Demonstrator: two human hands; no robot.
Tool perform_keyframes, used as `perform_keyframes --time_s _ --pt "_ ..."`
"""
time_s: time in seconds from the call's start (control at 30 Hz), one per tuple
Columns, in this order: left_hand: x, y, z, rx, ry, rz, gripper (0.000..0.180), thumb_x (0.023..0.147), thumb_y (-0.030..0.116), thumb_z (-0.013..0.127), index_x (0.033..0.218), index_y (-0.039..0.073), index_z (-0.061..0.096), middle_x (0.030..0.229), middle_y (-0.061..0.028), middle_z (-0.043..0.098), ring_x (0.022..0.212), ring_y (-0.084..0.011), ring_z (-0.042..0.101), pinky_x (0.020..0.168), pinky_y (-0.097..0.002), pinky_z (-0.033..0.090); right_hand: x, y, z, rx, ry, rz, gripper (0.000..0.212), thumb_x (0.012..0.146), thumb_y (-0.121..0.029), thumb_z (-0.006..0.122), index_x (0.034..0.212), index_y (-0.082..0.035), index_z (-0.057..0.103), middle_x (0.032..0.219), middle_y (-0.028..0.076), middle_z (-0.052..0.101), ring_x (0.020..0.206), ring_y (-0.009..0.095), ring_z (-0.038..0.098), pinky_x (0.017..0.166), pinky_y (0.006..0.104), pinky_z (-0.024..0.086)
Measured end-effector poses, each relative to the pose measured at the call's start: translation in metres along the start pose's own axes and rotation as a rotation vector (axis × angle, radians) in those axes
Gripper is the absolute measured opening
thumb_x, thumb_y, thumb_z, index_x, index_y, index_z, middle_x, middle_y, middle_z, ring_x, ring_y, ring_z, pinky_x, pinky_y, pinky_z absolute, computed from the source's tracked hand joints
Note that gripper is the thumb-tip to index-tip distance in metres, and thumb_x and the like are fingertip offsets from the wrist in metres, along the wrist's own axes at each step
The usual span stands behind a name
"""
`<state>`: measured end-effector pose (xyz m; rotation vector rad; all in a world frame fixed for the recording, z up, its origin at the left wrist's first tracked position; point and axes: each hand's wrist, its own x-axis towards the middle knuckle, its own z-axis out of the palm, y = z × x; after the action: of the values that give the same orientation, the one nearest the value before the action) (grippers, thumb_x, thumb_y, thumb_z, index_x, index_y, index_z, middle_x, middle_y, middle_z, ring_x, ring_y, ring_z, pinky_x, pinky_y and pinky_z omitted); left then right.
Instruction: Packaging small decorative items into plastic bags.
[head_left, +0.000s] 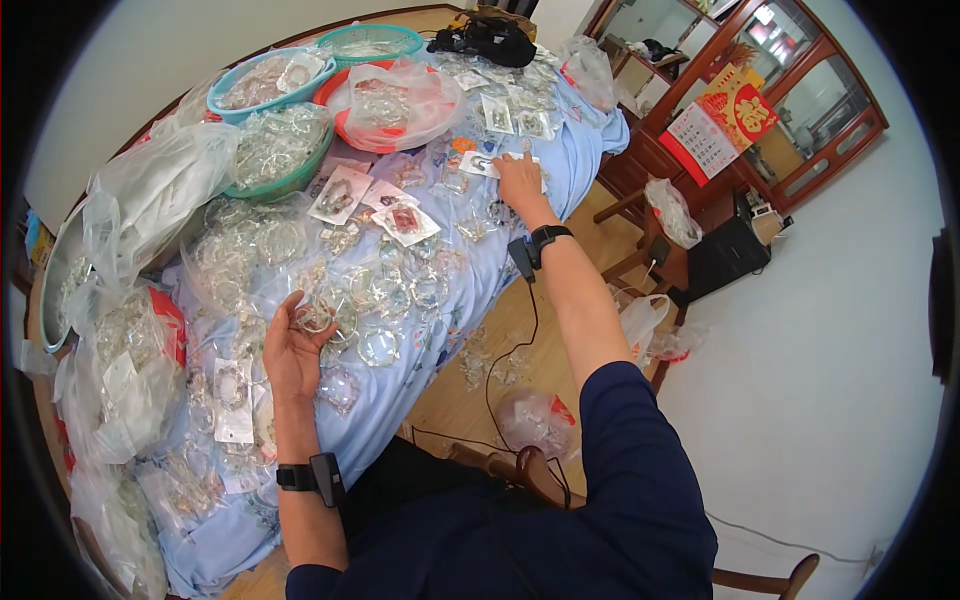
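Observation:
My left hand [292,355] is palm up over the near part of the table, fingers curled round a clear-wrapped bracelet [314,318]. Other bagged bracelets [378,346] lie just right of it. My right hand [521,186] reaches to the far right side of the table. Its fingers are stretched out and slightly apart, touching or just above a white card packet [480,164]; the fingertips partly hide what lies under them. White cards with bracelets [341,193] and a card with a red piece [404,220] lie between my hands.
Along the far left stand a green basket [318,165], a blue basket [216,103] and a red basket [330,92], filled with bagged goods. Stuffed plastic bags [125,375] crowd the left edge. A black cable [490,385] hangs from my right wrist. A wooden chair [535,468] stands below.

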<state>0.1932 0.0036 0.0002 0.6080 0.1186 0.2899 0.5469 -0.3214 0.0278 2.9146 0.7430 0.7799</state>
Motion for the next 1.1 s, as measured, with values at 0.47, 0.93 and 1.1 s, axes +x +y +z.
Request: perform_keyframes --time_s 0.47,0.93,1.1 --pt "0.001 -0.001 -0.001 0.018 -0.019 -0.006 0.040 0.101 0.027 0.040 0.127 -0.001 0.049 0.104 -0.0088 0.064 0.098 -0.0323 0.064 0.083 -0.0460 0.056 -0.013 0.006 -0.008 0.256 0.135 0.151 0.037 0.074 -0.006 0.059 0.108 -0.014 0.069 0.105 0.013 0.067 0.106 0.038 0.058 0.085 0.0453 0.049" --pt "-0.002 0.000 -0.002 0.035 -0.015 -0.014 0.040 0.101 0.028 0.039 0.129 0.000 0.048 0.109 -0.0083 0.062 0.099 -0.0283 0.063 0.084 -0.0447 0.056 0.012 -0.009 0.031 0.059 0.027 0.055 0.020 0.082 -0.014 0.054 0.090 -0.014 0.073 0.087 0.010 0.070 0.082 0.038 0.065 0.073 0.0453 0.051" --pt "0.003 -0.004 0.002 0.037 -0.037 -0.023 0.040 0.101 0.028 0.039 0.129 0.000 0.048 0.108 -0.0079 0.062 0.099 -0.0289 0.063 0.084 -0.0446 0.056 -0.006 0.020 0.019 0.466 0.471 0.432 0.018 0.085 -0.017 0.055 0.087 -0.008 0.071 0.075 0.011 0.068 0.062 0.030 0.064 0.054 0.0375 0.050"
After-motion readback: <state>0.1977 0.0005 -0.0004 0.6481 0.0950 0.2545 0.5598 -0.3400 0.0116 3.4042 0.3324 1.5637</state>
